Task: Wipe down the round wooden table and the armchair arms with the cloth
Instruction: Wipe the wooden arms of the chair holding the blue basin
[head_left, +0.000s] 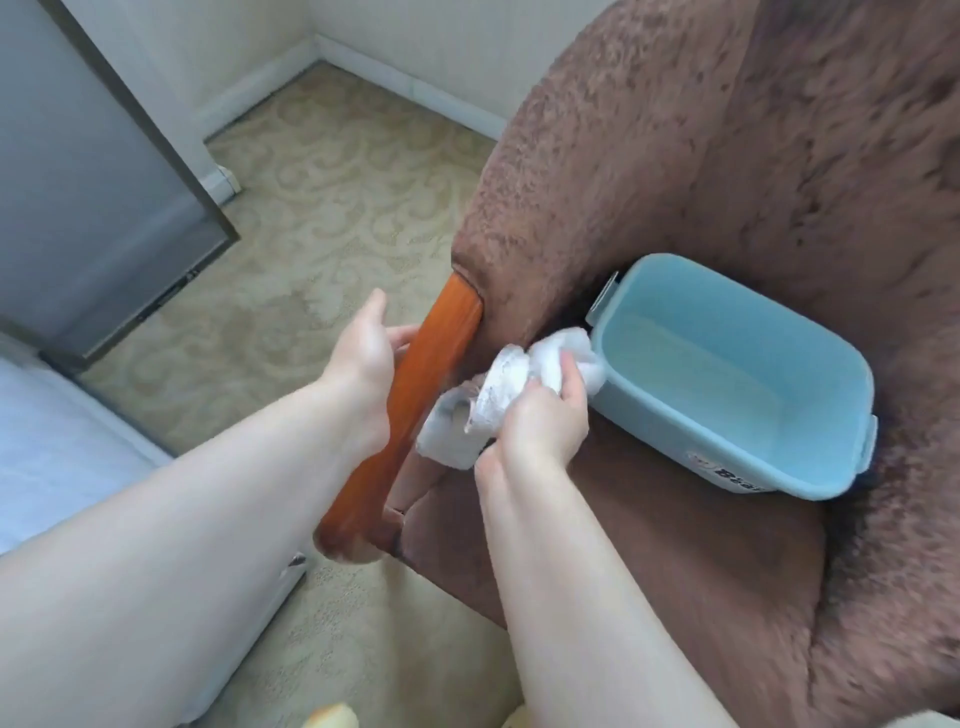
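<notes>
A brown plush armchair (727, 156) fills the right side. Its left arm is a polished orange wooden rail (441, 353) running from the backrest down toward me. My left hand (363, 358) rests against the outer side of that rail, fingers curled under it. My right hand (540, 421) grips a crumpled white cloth (498, 395) just to the right of the rail, above the seat. The cloth touches or nearly touches the rail's inner side. The round wooden table is out of view.
A light blue plastic tub (852, 415), open and empty-looking, sits on the armchair seat right beside the cloth. Patterned beige carpet (311, 208) covers the floor. A grey framed panel (104, 208) leans at the left, with a white bed edge (52, 457) below it.
</notes>
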